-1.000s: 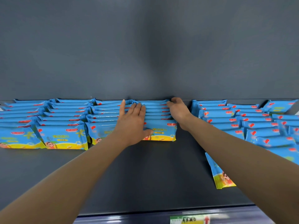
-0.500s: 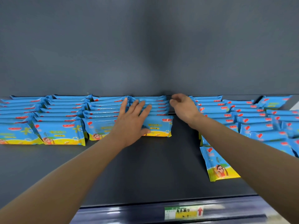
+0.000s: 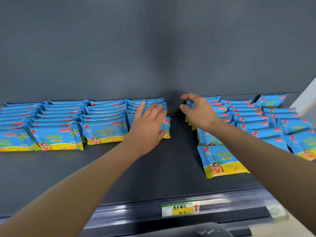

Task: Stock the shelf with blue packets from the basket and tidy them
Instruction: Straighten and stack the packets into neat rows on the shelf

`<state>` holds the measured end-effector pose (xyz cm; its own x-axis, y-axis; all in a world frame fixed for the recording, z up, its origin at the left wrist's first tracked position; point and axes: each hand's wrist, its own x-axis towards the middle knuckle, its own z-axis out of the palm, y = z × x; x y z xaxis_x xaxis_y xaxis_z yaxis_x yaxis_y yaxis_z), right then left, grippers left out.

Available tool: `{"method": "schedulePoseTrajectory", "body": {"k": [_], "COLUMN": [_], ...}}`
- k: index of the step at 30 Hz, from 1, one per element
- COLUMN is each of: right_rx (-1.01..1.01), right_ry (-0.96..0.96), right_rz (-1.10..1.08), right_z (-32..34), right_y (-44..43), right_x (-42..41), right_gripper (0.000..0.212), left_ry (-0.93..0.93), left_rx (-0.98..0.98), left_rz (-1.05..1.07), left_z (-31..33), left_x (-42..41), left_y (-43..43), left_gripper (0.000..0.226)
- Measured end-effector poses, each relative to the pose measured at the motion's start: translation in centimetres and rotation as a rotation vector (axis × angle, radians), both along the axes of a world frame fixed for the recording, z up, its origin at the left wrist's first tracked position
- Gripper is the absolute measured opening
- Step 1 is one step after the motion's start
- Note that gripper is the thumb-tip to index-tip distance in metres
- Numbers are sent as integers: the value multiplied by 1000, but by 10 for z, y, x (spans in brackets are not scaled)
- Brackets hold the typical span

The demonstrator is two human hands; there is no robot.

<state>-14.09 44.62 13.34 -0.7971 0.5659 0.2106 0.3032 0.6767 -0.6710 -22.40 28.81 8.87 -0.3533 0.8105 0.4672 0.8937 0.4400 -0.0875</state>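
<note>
Rows of blue packets [image 3: 56,134] lie overlapped on the shelf [image 3: 153,177], and tidying looks like the step in hand. The left hand [image 3: 148,124] lies flat, fingers straight and spread, pressing down on the middle row [image 3: 166,127], just as it did a second ago. The change is on the other side. The right hand [image 3: 198,112] has left the right end of that row, where it was squaring the packets up from the side, and has crossed the bare strip of shelf [image 3: 176,127] to the back of the neighbouring row [image 3: 222,109]. Its fingers and thumb are now curled at the left ends of the rearmost packets there. A bit of blue shows between thumb and forefinger, but I cannot tell whether it has a pinch on a packet or is only closing in.

My reading is that the row under the left hand is judged straight enough, and the untidy group beyond the right hand is next. Those packets sit skewed. One loose packet [image 3: 222,161] lies well forward of the right wrist, out of line with the rest and near the shelf's front edge, so it probably needs pulling back into its row. I can't clearly make out the basket
</note>
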Motion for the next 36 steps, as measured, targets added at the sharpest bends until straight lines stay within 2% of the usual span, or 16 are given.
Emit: {"method": "schedulePoseTrajectory", "body": {"k": [4, 9, 20, 25, 32, 36], "right_rx": [122, 216, 204, 191, 283, 333], "right_ry": [11, 2, -42, -58, -153, -173], "right_rz": [21, 39, 93, 115, 83, 98], "right_z": [15, 22, 39, 39, 42, 43], "right_y": [9, 30, 68, 64, 49, 49], "right_x": [37, 90, 163, 177, 193, 187], "right_gripper": [40, 42, 42, 43, 45, 47], "left_ry": [-50, -57, -82, -71, -160, -214], "left_rx": [200, 253, 137, 99, -10, 29], "left_rz": [-32, 4, 47, 41, 2, 2], "left_z": [21, 31, 47, 52, 36, 40], "left_x": [23, 67, 165, 171, 173, 162], "left_y": [8, 16, 40, 34, 31, 30], "left_gripper": [47, 48, 56, 58, 54, 58]}}
